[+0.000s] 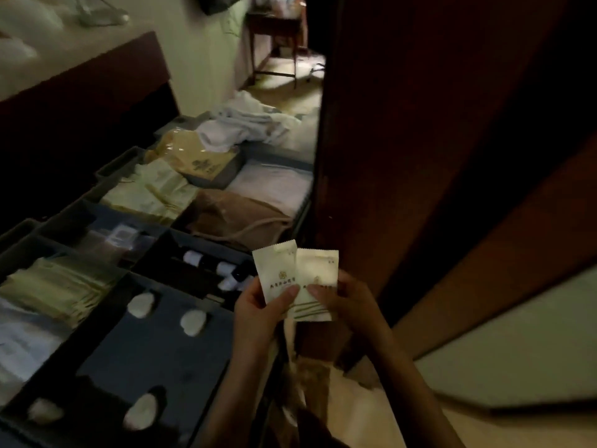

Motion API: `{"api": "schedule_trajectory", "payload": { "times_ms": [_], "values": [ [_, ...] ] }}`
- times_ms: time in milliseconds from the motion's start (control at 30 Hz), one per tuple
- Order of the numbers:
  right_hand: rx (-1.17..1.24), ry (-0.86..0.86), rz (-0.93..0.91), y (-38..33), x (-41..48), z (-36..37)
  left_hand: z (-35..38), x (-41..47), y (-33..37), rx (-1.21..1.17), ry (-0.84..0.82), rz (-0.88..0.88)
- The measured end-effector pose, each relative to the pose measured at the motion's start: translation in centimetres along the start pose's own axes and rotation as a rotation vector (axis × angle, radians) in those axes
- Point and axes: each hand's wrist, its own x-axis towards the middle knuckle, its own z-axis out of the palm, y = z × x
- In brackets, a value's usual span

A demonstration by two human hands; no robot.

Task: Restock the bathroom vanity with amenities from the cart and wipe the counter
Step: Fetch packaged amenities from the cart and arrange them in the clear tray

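Two small cream paper packets with zigzag tops are held up over the near right edge of the dark grey plastic cart (155, 350) with its many boxes. One cream packet (277, 270) is pinched in the left hand (258, 305), with the thumb pressed on its front. The other cream packet (318, 270) is pinched the same way in the right hand (352, 302). The two packets stand side by side with their edges touching, and each has a small gold mark and some writing too blurry to read

Inside the cart, in the big near box, lie a few white oval soaps (141, 304) – well apart from each other. In the next box back are little dark bottles with white caps (193, 257), lying down. On the left side of the cart sits a thick stack of pale green-cream packets (61, 286). Farther back in the cart there is a brown cloth bag with a rope string (239, 218), and at the far end of the cart lies a messy heap of white towels (239, 124)

Just to the right of the cart stands a tall dark brown wooden door (420, 156)
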Motion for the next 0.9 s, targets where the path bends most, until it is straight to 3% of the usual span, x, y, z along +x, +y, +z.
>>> {"api": "schedule_trajectory", "payload": {
  "times_ms": [167, 300, 567, 900],
  "values": [
    [0.001, 0.295, 0.013, 1.8, -6.8, -5.2, 5.0, -2.1, -3.7, 0.207, -0.211, -0.105],
    [-0.049, 0.441, 0.016, 2.8, -10.3, -8.2, 8.1, -4.7, -5.2, 0.222, -0.334, -0.221],
    [-0.034, 0.582, -0.024, 4.2, -14.2, -12.4, 12.6, -7.4, -6.9, 0.3, -0.487, -0.225],
    [0.148, 1.029, -0.067, 5.2, -28.2, -23.6, 27.7, -17.6, -12.2, 0.451, -0.802, -0.277]
  ]
}}
